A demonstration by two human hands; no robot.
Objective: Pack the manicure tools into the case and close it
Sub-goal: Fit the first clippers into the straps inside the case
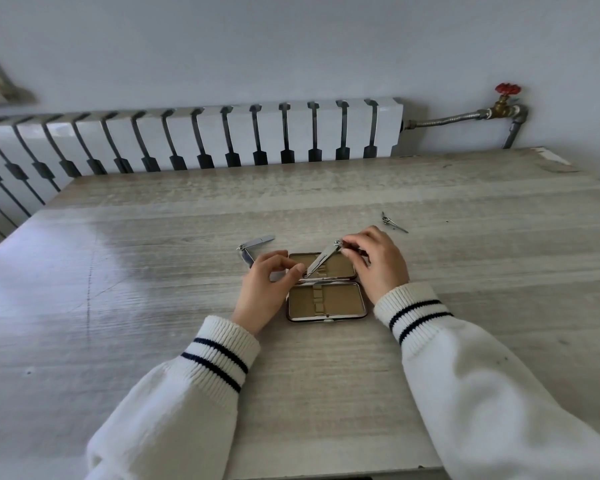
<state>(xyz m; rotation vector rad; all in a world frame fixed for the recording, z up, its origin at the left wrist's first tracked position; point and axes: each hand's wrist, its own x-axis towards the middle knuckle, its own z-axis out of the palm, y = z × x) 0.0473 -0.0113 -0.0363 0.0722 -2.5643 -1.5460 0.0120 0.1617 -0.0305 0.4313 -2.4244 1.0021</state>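
Centrally, case: a small rectangular metal-rimmed manicure case (pixel 326 303) with tan lining lies open flat on the pale wood-grain table (pixel 153 271), both halves showing, between the two hands; a column of tan elastic loops runs down the near half.
Held tool: a slim silver nail clipper (pixel 321 259) slants over the far half of the case, its lower end at the left fingertips, its upper end at the right fingertips.
Left hand: the left hand (pixel 267 289) rests just left of the case, thumb and forefinger pinched on the clipper's lower tip, the other fingers curled.
Right hand: the right hand (pixel 378 261) arches over the case's far right corner, fingertips closed on the clipper's head.
Other tools: a larger silver clipper with its lever swung open (pixel 253 245) lies just beyond the left fingers; a small thin silver tool (pixel 394 223) lies beyond the right fingers, apart from them.
Sleeves: white knit sleeves with navy-striped cuffs (pixel 222 355) cover both forearms.
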